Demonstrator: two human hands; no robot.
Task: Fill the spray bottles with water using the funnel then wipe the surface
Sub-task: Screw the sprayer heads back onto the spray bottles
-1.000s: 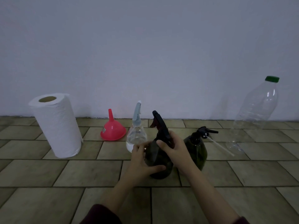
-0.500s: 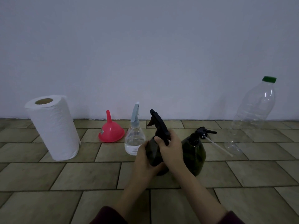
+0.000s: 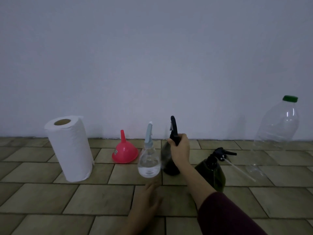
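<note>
Left hand: the left hand [image 3: 149,195] is nearest, low over the tiled floor [image 3: 50,197], blurred, fingers loosely spread and holding nothing, just in front of the clear spray bottle.
Right sleeve: a dark red sleeve [image 3: 227,216] covers the right forearm at the lower right.
Green spray bottle: the dark green spray bottle [image 3: 214,172] stands on the floor just right of the right forearm; its black spray head [image 3: 221,152] sits loose and tilted at the neck, with the white dip tube [image 3: 240,169] slanting out down to the right.
Clear spray bottle: the clear spray bottle [image 3: 149,160] with a pale blue trigger stands upright, a little water in its base.
Right hand: the right hand [image 3: 180,148] curls round the neck of the dark spray bottle [image 3: 169,163], just under its black trigger; whether the blurred base touches the floor I cannot tell.
Funnel: the pink funnel [image 3: 124,151] rests mouth down, spout up, left of the clear bottle.
Paper towel: the white paper towel roll [image 3: 71,148] stands on end, well left of the funnel.
Water bottle: a large clear plastic bottle [image 3: 277,133] with a green cap stands far right, near the wall [image 3: 152,65].
</note>
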